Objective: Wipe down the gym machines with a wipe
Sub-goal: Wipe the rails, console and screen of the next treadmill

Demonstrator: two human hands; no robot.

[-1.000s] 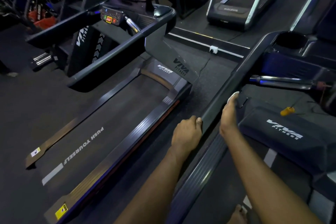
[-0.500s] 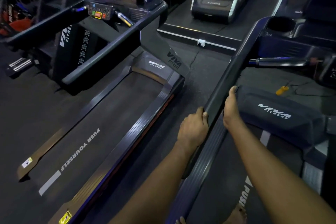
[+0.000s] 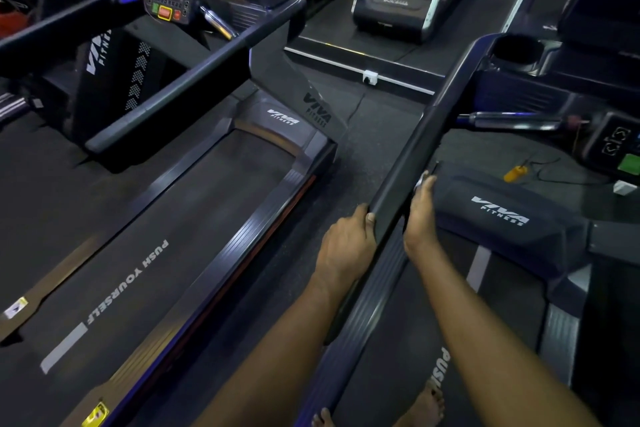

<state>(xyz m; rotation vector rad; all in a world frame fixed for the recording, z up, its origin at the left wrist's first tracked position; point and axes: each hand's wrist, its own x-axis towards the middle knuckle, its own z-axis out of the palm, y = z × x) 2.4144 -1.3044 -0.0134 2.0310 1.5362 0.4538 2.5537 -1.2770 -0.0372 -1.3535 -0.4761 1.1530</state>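
Treadmills are set side by side on the dark floor [image 3: 363, 156]. On the left treadmill [image 3: 214, 191] a belt printed PUSH YOURSELF is shown, and a console [image 3: 166, 9] with red and green buttons is mounted at its far end. Between the two machines, the left hand [image 3: 346, 243] is clamped on the near end of the handrail [image 3: 412, 146] of the right treadmill [image 3: 398, 329], with the thumb laid at the rail's top edge. The handrail is carried from there up to a cup holder [image 3: 516, 50]. The right hand [image 3: 420, 218] is pressed against the rail's inner side with its fingers stretched out. A small pale scrap is seen at its fingertips, but whether it is a wipe cannot be told. Farther right, a motor cover [image 3: 498, 218] marked VIVA FITNESS is found just beside that hand, and a yellow clip [image 3: 516, 173] on a cord is seen beyond it.
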